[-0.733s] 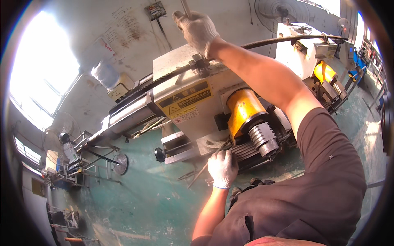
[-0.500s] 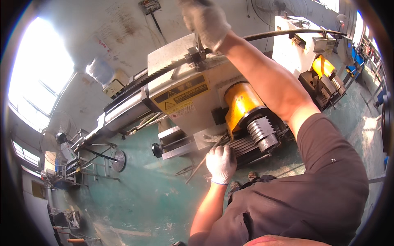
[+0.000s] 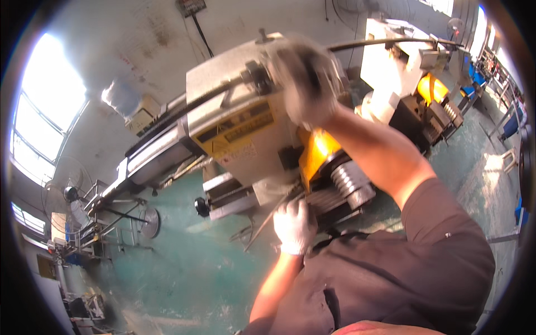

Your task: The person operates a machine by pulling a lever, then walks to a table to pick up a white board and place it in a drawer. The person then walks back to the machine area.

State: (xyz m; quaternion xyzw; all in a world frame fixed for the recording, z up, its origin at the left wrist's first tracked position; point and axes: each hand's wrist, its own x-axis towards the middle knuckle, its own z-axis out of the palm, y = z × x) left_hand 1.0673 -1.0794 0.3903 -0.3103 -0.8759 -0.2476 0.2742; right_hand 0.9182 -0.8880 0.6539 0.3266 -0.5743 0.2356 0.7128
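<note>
My right hand [image 3: 307,84], in a pale work glove, is smeared by motion over the top of a grey machine [image 3: 254,153]. A dark shape shows against that glove; its kind and the fingers' grip are unclear. Lower down, my gloved left hand [image 3: 295,226] has its fingers curled at the machine's near edge, beside a thin rod [image 3: 258,234]. What the fingers close on is hidden. Along the machine's top runs a long threaded rod [image 3: 209,101] through a dark block [image 3: 257,75]. Right of my left hand are a yellow cover [image 3: 319,153] and a ridged metal roller [image 3: 353,184].
A similar machine with a yellow cover [image 3: 432,89] stands at the far right. At left is a metal stand [image 3: 111,215] with a round disc [image 3: 149,222]. A wrapped bottle [image 3: 120,96] sits near the wall, and the floor [image 3: 184,262] is green.
My right hand has come down from above the machine to its top, now more blurred. My left hand stays at the near edge. The whole view has shifted slightly.
</note>
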